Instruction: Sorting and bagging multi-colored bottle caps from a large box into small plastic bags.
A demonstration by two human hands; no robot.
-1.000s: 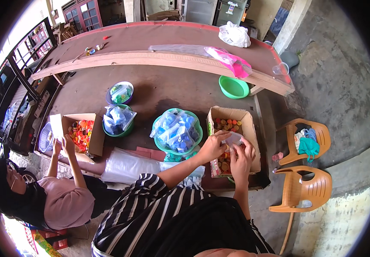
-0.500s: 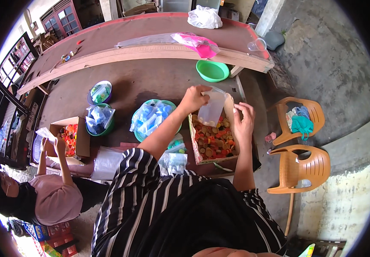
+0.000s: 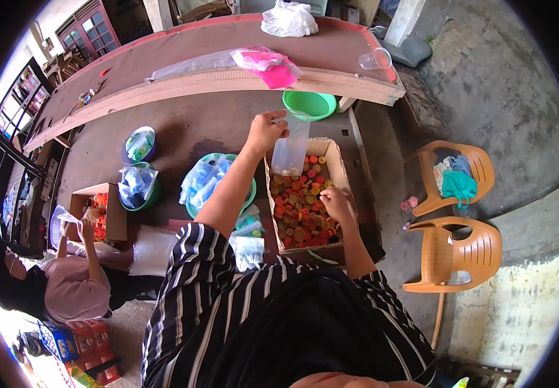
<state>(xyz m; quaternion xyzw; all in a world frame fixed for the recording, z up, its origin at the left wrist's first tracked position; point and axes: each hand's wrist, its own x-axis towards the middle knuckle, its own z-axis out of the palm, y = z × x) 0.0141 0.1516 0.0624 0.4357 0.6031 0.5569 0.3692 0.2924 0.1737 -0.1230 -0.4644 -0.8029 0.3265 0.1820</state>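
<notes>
My left hand (image 3: 268, 132) grips the top of a clear plastic bag (image 3: 292, 149), which hangs over the far left part of a cardboard box (image 3: 335, 161). A few pale pieces show near the bag's bottom. Red, orange and yellow-brown bottle caps (image 3: 300, 218) cover the floor of the box. Down at these caps, toward the box's right side, is my right hand (image 3: 337, 204), its fingers drawn together; what they hold, if anything, is hidden. Left of the box stands a green basin (image 3: 253, 194) heaped with bags of blue caps (image 3: 205, 178).
A co-worker (image 3: 75, 284) at the left handles a bag beside another box of caps (image 3: 112, 213). Smaller bowls (image 3: 147, 202) hold filled bags. A raised wooden ledge (image 3: 227, 81) crosses the far side, with a green bowl (image 3: 308, 105) by it. Orange chairs (image 3: 460, 255) stand right.
My right hand has left the bag's mouth and come down to the caps. My left hand still holds the bag. The whole view has shifted slightly.
</notes>
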